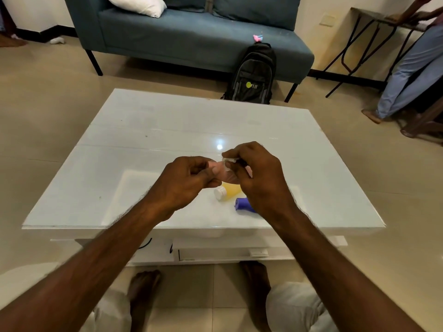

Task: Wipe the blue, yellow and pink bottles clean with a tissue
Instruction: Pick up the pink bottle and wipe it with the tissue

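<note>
Now your left hand [189,183] grips the pink bottle [221,172] above the table [143,140], while your right hand [259,178] pinches the tissue [227,161] against it. The bottle looks light and squeezable, so hold it gently by its ends. Your fingers hide most of it. The yellow bottle [230,190] and blue bottle [244,205] lie on the table beneath, partly covered.

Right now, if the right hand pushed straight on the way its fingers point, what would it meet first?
The pink bottle, gripped in the left hand. The right hand, pinching the tissue, points left at it, apparently touching; depth is unclear.
</note>
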